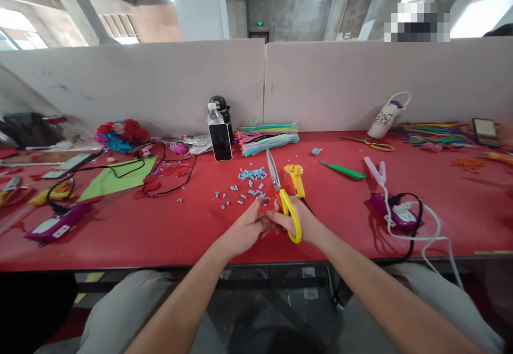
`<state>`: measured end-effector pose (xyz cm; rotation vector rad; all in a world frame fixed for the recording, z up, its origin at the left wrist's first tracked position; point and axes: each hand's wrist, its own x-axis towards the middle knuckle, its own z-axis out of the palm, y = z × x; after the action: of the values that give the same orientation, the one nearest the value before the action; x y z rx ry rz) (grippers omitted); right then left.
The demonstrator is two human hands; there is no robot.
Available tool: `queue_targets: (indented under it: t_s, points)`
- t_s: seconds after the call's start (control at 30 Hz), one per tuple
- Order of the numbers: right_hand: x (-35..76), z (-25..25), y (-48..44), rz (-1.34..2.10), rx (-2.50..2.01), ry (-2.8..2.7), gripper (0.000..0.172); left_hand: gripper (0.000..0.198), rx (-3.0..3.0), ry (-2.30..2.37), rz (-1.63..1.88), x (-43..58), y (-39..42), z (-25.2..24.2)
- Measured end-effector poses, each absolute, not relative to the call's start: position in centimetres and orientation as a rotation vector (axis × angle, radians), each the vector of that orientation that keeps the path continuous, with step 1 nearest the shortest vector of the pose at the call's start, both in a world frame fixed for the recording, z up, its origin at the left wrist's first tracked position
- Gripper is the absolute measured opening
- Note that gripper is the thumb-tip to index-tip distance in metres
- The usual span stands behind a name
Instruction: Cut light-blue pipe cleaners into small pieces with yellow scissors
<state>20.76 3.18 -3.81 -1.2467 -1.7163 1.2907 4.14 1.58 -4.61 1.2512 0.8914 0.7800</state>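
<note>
My right hand [305, 220] is closed around a pair of scissors [289, 212] with yellow handles. Their metal blades point up and away over the table, close together. My left hand [245, 232] meets the right hand's fingertips just beside the handles. Its fingers are apart, and I see nothing held in them, though the tips are partly hidden. Short light-blue cut pieces [252, 174] lie heaped and scattered beyond my left hand. A yellow hot glue gun [295, 178] rests just behind my right hand.
Bundled pipe cleaners [269, 139], a propped phone [220, 143] and bottles stand near the partition [160, 86]. Right of me lie a green-handled tool [348, 171] and a purple power strip [396, 215] with cables. Green paper [116, 180] and another purple strip [58, 223] lie left.
</note>
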Motion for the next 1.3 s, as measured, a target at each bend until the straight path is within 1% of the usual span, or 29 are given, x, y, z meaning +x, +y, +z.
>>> queue_targets:
  t_s: [0.1,0.13,0.23,0.27,0.4,0.53,0.7,0.83,1.0,1.3]
  points:
    - [20.7,-3.9,3.1,1.229,-1.205,-1.727,0.025,0.047,1.257,0.888,0.758,4.2,1.7,-4.4]
    - [20.7,-4.0,3.1,1.208,-1.193,-1.728,0.022,0.042,1.282,0.907,0.743,4.1,1.8,-4.3]
    - [20.8,-4.2,3.3,1.15,-1.168,-1.734,0.019,0.019,1.362,0.971,0.702,3.9,2.0,-4.3]
    - [20.8,-4.3,3.3,1.132,-1.164,-1.739,0.02,0.016,1.379,0.982,0.692,3.9,2.0,-4.3]
    - [21.0,-4.9,3.6,1.06,-1.177,-1.761,0.023,0.023,1.405,0.992,0.703,3.9,2.2,-4.4]
    - [21.7,-4.7,3.6,1.049,-1.244,-1.793,0.029,0.028,1.434,1.068,0.828,3.0,2.9,-3.9]
    - [23.2,-3.1,2.9,1.192,-1.269,-1.928,0.039,0.03,1.397,1.186,1.05,0.7,4.1,-2.6]
    - [23.8,-2.5,2.1,1.291,-1.266,-2.037,0.045,0.031,1.36,1.225,1.126,-0.4,4.4,-1.9]
    - [23.6,-2.4,1.6,1.268,-1.266,-2.151,0.047,0.03,1.325,1.249,1.16,-0.7,4.4,-1.9]
    - [23.6,-2.5,1.4,1.237,-1.283,-2.206,0.046,0.031,1.297,1.28,1.16,-0.7,4.6,-2.0]
